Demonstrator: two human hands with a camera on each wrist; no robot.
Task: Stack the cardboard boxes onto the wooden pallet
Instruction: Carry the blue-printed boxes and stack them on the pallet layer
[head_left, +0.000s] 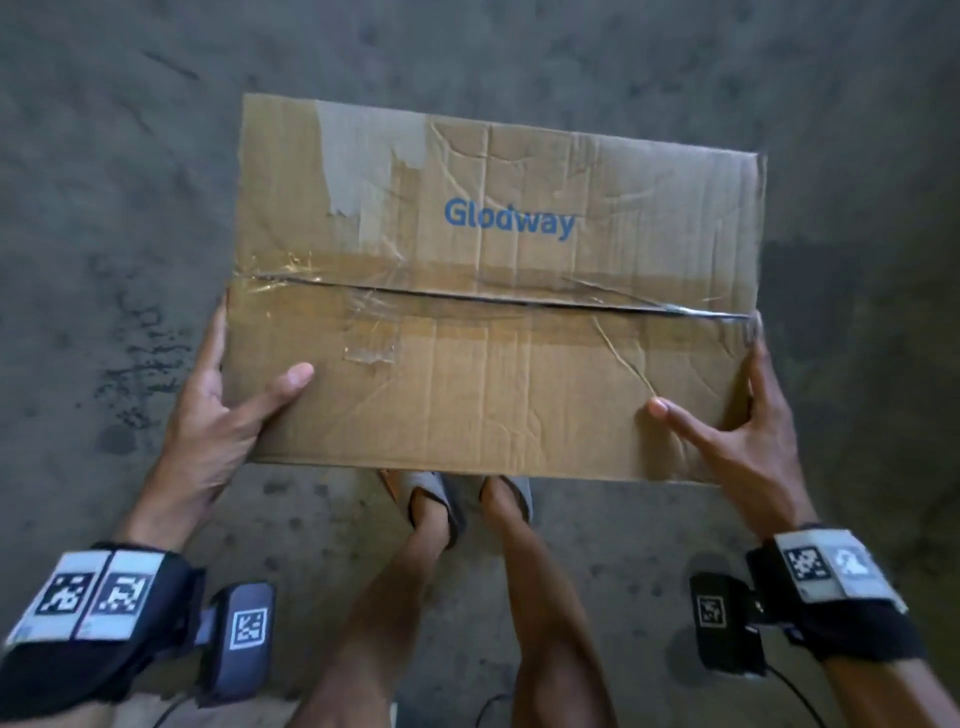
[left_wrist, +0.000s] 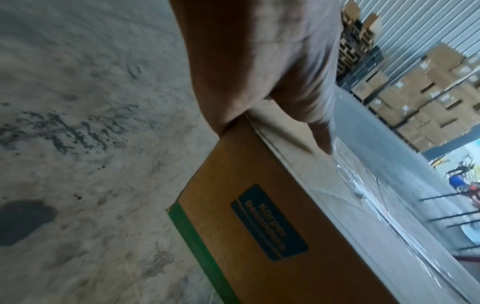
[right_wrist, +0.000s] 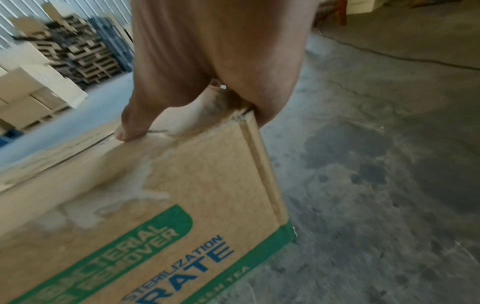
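Cardboard box (head_left: 493, 322): brown, blue "Glodway" lettering on top, pale torn patches, glossy clear tape along the seam. Side panels: green band, blue and green print. Floor (head_left: 104, 182): grey concrete with dark stains.

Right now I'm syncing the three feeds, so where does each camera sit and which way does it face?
Head: looks down on the cardboard box, both hands, wristbands, legs, concrete floor.
Left wrist: looks along the left hand at the box's left end; stacked cartons beyond.
Right wrist: looks along the right hand at the box's printed side; stacked pallets beyond.
Shared: all three show the box.
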